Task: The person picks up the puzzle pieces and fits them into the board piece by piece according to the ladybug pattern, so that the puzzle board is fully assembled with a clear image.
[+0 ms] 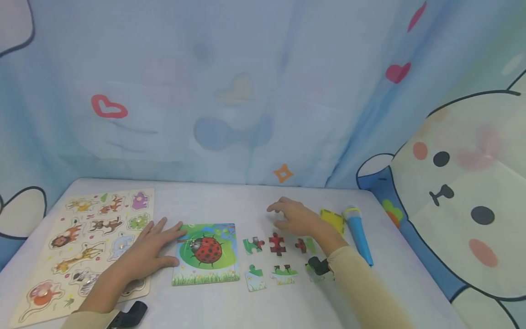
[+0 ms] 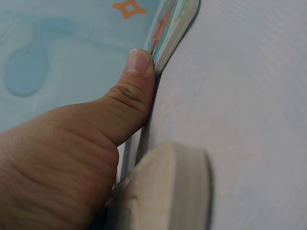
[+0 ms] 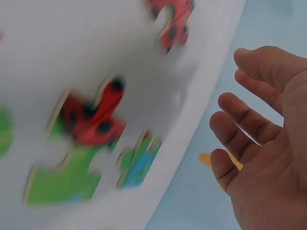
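Note:
A square ladybug puzzle board (image 1: pixel 206 250) lies flat on the white table. My left hand (image 1: pixel 153 249) rests beside its left edge with fingers spread; in the left wrist view the thumb (image 2: pixel 132 88) is against the board's edge. To the right of the board lie several loose jigsaw pieces in two rows, among them a red one (image 1: pixel 277 244) and a green-and-red one (image 1: pixel 253 246). Over the table behind these pieces hovers my right hand (image 1: pixel 299 217), its fingers loosely bent and holding nothing. In the right wrist view a ladybug piece (image 3: pixel 91 120) lies below the palm.
On the left, an animal peg puzzle board (image 1: pixel 45 265) lies partly under my left forearm. A blue toy microphone (image 1: pixel 360 240) and a yellow notched square (image 1: pixel 334 221) lie at the right. My right wrist's black camera (image 1: pixel 318 265) partly covers one piece. A patterned curtain hangs behind the table.

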Demonstrator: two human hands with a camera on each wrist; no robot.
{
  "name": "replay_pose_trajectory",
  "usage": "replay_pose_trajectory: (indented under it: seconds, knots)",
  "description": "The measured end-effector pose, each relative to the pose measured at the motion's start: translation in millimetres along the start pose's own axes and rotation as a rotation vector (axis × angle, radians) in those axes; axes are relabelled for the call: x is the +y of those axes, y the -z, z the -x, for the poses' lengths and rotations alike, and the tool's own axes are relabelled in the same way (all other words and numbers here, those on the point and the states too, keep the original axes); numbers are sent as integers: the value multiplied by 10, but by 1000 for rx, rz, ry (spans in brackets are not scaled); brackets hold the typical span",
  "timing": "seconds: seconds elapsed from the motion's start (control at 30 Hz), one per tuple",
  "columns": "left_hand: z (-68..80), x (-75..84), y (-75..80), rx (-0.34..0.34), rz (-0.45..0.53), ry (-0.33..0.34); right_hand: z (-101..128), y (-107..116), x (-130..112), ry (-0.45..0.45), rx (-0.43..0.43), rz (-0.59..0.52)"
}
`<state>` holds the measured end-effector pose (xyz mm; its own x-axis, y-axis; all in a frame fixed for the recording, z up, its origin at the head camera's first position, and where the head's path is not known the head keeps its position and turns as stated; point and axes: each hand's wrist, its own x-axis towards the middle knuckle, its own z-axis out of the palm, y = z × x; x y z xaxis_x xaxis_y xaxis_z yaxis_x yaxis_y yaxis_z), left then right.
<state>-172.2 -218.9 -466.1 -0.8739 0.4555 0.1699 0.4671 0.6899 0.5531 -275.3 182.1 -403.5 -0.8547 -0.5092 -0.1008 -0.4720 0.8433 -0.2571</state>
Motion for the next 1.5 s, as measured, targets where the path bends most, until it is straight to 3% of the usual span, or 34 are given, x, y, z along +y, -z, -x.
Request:
replay_pose_trajectory:
  seconds: [0.3,0.47,0.63,0.87,1.1,1.5]
  knots:
    - [18,-19,2,6,-7,3,115,-21,356,0,37,8]
    - [6,-17,-4,5,-9,-5,191,-17,535,-63,12,48]
    - [3,-9,-3,8,-16,-5,247,-2,602,-84,-19,86]
    - [3,6,6,1,3,3,268,-25,616,-87,2,88]
    - [-3,-5,-7,4,6,3,247,-28,543,-69,47,72]
    - [-3,-6,-15,6,2,9,54,-67,39,44,55,67]
